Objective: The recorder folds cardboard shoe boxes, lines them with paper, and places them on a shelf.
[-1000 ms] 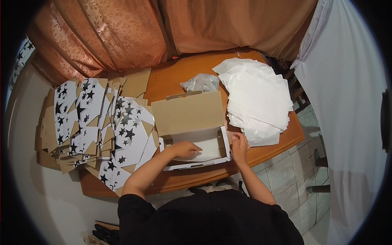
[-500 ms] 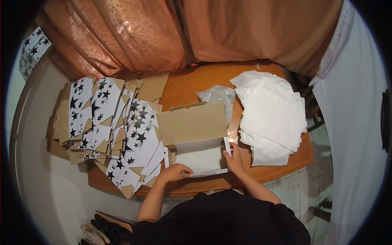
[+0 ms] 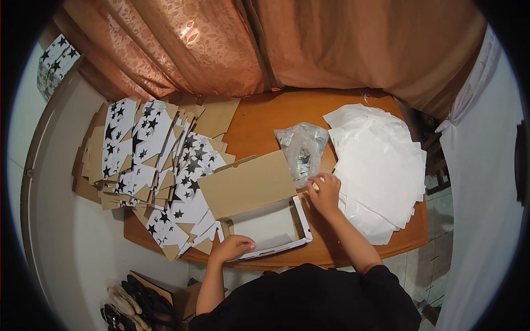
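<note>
An open cardboard box (image 3: pixel 246 183), brown inside with white outer walls, stands at the table's front edge, its lid tilted back. A white sheet (image 3: pixel 265 229) lines its bottom. My left hand (image 3: pixel 234 248) is closed on the box's front wall near its left corner. Beyond the box's right side, my right hand (image 3: pixel 327 196) is raised over the table with curled fingers; what they hold, if anything, does not show. Just past those fingertips lies a clear plastic bag (image 3: pixel 301 146) with small dark and silvery contents that I cannot make out.
Flat box blanks with black stars (image 3: pixel 152 129) are heaped on the left of the wooden table (image 3: pixel 259 116). White sheets or bags (image 3: pixel 381 171) lie in a fanned pile on the right. An orange curtain (image 3: pixel 331 44) hangs behind; shoes (image 3: pixel 138 300) sit on the floor, lower left.
My right hand has let go of the box's right wall and moved up toward the plastic bag. The box has turned slightly, and my left hand stays on its front wall.
</note>
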Demonstrator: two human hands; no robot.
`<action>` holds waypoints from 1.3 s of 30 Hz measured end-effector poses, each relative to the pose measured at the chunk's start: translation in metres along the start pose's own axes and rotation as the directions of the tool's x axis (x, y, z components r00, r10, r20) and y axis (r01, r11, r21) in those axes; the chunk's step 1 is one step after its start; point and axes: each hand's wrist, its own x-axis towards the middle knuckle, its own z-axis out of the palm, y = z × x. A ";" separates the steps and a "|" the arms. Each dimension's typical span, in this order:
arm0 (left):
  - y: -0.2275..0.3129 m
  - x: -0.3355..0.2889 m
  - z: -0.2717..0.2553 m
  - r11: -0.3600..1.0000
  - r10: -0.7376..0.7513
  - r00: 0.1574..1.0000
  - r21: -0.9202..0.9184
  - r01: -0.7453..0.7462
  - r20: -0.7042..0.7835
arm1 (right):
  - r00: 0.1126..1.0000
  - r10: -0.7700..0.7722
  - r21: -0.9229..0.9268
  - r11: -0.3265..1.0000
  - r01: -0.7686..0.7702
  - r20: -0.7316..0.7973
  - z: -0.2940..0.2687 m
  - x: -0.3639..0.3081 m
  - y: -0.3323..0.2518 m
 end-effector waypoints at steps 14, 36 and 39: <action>0.004 0.041 0.016 0.589 0.609 0.667 0.808 -0.018 -0.429 | 0.979 -0.050 -0.442 0.887 0.135 0.198 0.068 0.047 0.038; -0.016 0.035 0.006 0.414 0.765 0.526 0.909 0.040 -0.371 | 0.994 0.001 0.006 1.000 0.000 -0.106 -0.018 -0.005 -0.043; -0.013 0.023 0.006 0.508 0.671 0.691 0.845 -0.165 -0.269 | 0.996 -0.049 0.052 0.997 0.053 -0.069 -0.019 -0.013 -0.063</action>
